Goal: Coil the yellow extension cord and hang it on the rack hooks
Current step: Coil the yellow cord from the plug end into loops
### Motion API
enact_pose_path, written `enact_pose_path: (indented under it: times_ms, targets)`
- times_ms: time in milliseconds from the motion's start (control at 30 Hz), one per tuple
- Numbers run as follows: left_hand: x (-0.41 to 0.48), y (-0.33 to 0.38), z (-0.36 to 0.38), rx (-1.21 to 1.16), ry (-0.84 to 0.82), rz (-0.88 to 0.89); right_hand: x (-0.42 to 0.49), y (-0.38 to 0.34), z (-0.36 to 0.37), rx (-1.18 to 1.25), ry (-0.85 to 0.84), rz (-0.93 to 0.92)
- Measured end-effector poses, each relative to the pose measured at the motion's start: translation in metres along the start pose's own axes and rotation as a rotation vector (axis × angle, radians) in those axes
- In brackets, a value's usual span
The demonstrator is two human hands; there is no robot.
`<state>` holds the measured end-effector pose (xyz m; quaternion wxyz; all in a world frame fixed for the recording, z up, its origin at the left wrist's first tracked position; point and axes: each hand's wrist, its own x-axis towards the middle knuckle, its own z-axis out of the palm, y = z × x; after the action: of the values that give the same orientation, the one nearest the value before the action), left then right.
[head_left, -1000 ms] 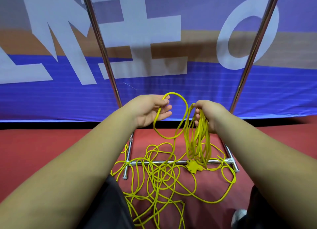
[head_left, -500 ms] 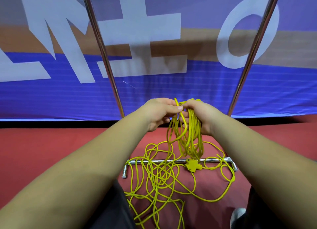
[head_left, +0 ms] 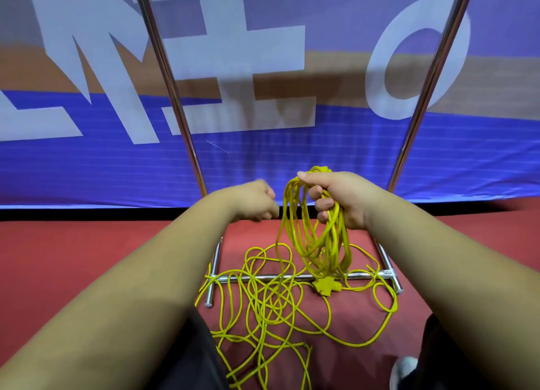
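Several yellow extension cord (head_left: 339,237) loops hang gripped in my right hand (head_left: 347,196). Slack lies below, nearer my left hand (head_left: 254,199), grip unclear.

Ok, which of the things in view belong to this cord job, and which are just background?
Job:
- yellow extension cord: coiled loops gripped by the right hand, the rest loose below
- left hand, beside the loops
- chrome tube rack; hooks not in view

Lying about:
- blue and white printed banner
- red floor
- grey shoe toe
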<state>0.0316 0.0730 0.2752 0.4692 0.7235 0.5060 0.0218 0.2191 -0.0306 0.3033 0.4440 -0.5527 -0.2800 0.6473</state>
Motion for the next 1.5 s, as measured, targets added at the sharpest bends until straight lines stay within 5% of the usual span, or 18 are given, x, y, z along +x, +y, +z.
enact_pose_path:
  times_ms: [133, 400, 633, 767, 900, 967, 1367, 1500]
  targets:
    - [0.012, -0.026, 0.012, 0.268, -0.261, -0.183, -0.008, -0.008, 0.000, 0.013, -0.063, -0.066]
    - [0.019, -0.028, 0.007, 0.235, -0.285, -0.157, -0.020, -0.015, -0.006, -0.001, -0.117, -0.172]
    - [0.014, -0.035, 0.022, 0.366, -0.520, -0.197, -0.026, -0.018, -0.012, 0.036, -0.132, -0.243]
    - [0.014, -0.026, 0.013, 0.181, -0.379, -0.121, -0.026, -0.021, -0.016, -0.036, -0.140, -0.256]
    - [0.019, -0.024, -0.023, -0.161, 0.175, 0.096, -0.027, -0.019, -0.014, -0.130, -0.161, -0.213]
    - [0.019, -0.022, -0.038, -0.237, 0.324, 0.231, -0.028, -0.018, -0.012, -0.094, -0.165, -0.189]
    - [-0.004, -0.018, -0.081, -1.222, 0.279, 0.402, -0.021, -0.016, -0.013, 0.040, -0.071, -0.168]
    - [-0.008, -0.011, -0.083, -1.153, 0.299, 0.462, -0.020, -0.013, -0.008, -0.007, -0.107, -0.145]
